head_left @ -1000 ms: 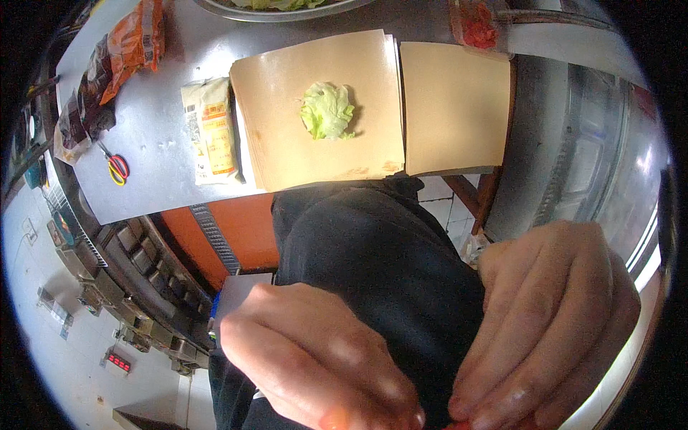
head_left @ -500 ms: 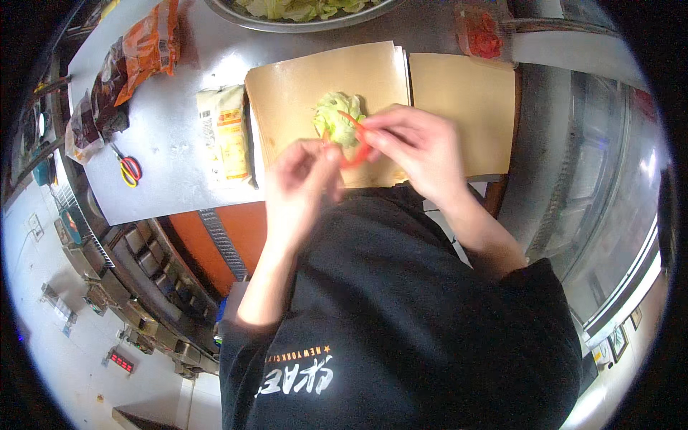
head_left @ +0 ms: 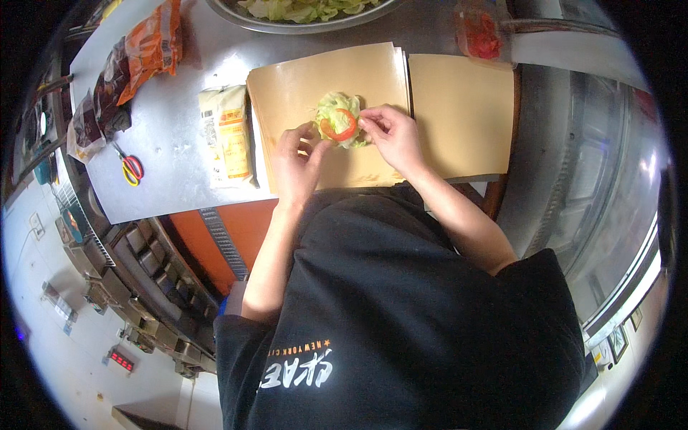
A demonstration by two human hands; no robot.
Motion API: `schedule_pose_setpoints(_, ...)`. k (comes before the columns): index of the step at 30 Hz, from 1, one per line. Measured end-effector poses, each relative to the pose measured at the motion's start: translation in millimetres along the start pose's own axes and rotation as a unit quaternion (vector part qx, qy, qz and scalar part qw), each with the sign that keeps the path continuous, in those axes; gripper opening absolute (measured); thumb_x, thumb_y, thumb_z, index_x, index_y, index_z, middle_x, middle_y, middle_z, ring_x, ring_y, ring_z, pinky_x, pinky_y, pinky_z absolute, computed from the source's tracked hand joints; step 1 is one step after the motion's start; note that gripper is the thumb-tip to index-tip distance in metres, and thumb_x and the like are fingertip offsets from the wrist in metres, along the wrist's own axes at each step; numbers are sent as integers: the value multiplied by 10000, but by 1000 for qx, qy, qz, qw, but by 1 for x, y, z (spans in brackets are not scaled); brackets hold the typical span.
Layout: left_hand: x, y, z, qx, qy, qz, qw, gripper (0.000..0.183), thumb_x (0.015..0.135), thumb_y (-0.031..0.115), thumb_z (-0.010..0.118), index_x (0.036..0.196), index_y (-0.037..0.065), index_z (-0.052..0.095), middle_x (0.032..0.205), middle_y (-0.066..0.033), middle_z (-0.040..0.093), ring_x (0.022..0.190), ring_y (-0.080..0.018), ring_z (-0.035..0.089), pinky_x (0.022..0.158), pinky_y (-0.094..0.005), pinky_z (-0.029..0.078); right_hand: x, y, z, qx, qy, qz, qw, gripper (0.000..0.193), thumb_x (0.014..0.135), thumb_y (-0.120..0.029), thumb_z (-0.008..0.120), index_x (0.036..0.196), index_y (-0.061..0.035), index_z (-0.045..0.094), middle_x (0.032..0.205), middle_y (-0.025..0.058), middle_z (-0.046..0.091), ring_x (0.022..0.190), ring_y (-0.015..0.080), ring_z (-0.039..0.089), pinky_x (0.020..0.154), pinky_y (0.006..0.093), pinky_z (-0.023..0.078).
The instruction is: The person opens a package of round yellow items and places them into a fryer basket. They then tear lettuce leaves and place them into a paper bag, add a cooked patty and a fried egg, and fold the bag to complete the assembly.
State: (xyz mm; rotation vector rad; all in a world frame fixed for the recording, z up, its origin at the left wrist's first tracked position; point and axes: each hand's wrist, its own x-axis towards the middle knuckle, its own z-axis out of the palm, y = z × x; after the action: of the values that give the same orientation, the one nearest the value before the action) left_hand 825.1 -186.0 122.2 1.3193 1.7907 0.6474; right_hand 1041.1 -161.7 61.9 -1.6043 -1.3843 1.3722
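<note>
A pale green clump of lettuce (head_left: 330, 104) lies on a stack of brown paper sheets (head_left: 287, 86). On the lettuce rests a curved red vegetable slice (head_left: 338, 134), a nearly closed ring; whether tomato or pepper I cannot tell. My left hand (head_left: 297, 159) is at the lettuce's lower left edge, thumb and fingers apart, holding nothing visible. At the right edge of the lettuce, my right hand (head_left: 393, 136) has thumb and forefinger pinched together close to the slice. What sits between those fingertips is too small to make out.
A metal bowl of lettuce (head_left: 308, 27) stands at the far side. Left of the paper are a yellow-and-white package (head_left: 231, 136), scissors (head_left: 130, 166) and an orange bag (head_left: 152, 54). A clear container with red pieces (head_left: 481, 37) is at far right, beyond more brown paper (head_left: 462, 118).
The red slice, held up between both hands before, now lies on the lettuce. My left hand's fingers have spread off it, and my right hand has drawn slightly left and down.
</note>
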Motion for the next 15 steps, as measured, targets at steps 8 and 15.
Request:
schedule_pose_setpoints(8,-8,-7,20,-2,21,-2,1000,601,806,145,882,1325,11,609,1071,-112,628,790,-195,605,711,-333,539,5,-8,4,14,-33,-2,999,135,989,-17,702,1118,26,701,927,45,723,809,83,686,702,213,538)
schedule_pose_setpoints(15,-45,-37,16,-61,48,-71,994,533,905,58,806,1382,8,573,1116,-65,637,824,-106,591,684,-256,545,12,-2,-8,52,-1,79,995,203,1040,-94,652,1211,16,666,910,32,708,638,52,554,547,215,448)
